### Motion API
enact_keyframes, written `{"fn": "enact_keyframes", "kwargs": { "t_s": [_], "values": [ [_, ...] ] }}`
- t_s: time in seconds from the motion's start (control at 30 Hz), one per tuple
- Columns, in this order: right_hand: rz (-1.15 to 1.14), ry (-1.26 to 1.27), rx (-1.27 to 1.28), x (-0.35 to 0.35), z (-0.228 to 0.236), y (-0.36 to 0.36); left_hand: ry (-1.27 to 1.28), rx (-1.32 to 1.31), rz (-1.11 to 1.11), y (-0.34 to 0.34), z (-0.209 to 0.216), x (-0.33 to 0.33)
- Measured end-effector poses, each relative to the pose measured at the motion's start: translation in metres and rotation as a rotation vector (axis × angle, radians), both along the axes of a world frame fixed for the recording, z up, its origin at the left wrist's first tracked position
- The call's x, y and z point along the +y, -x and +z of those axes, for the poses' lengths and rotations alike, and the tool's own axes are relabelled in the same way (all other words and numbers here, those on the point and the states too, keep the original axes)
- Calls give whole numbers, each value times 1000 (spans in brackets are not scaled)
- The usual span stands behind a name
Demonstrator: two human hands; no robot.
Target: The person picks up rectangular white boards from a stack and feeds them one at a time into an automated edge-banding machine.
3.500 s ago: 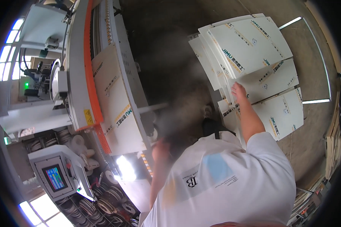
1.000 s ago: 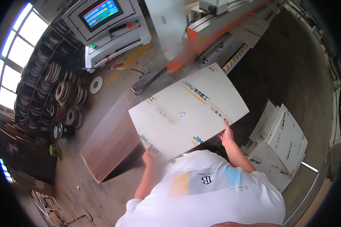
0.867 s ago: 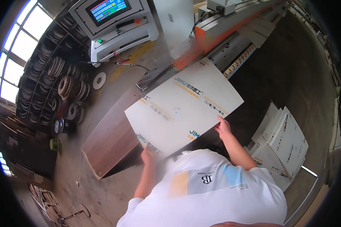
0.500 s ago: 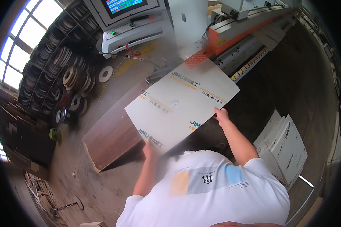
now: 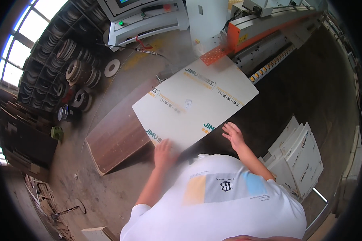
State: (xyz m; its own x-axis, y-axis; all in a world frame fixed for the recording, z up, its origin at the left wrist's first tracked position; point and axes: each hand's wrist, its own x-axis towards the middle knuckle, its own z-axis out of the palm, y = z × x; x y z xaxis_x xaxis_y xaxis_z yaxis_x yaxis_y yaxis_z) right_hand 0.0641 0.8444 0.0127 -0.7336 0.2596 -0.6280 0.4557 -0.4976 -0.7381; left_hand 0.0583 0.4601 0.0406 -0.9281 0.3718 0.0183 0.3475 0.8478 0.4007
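A large white board with green and orange printing lies tilted across a brown support table. Its far end reaches the red perforated plate at the end of a long machine. My left hand rests on the board's near left corner, its fingers stretched out over the surface. Just off the right edge of the board, my right hand has its fingers spread and holds nothing.
The orange-ended machine runs to the far right. A control panel stands at the far left. Stacked white boards lean at my right. Racks of banding rolls line the left wall, with a green bucket below.
My right hand has let go of the board's right edge and opened beside it. My left hand has gone from gripping the near corner to lying on top. The board has barely moved.
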Motion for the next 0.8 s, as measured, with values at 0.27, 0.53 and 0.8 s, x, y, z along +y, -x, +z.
{"fn": "enact_keyframes", "kwargs": {
  "t_s": [0.27,0.53,0.8],
  "values": [
    [60,240,205,-25,22,0,114,-79,-182,22,4,15],
    [47,233,306,-20,19,-2,113,-31,-230,30,-3,35],
    [-59,143,347,27,15,25,159,-92,-284,57,1,101]
  ]
}}
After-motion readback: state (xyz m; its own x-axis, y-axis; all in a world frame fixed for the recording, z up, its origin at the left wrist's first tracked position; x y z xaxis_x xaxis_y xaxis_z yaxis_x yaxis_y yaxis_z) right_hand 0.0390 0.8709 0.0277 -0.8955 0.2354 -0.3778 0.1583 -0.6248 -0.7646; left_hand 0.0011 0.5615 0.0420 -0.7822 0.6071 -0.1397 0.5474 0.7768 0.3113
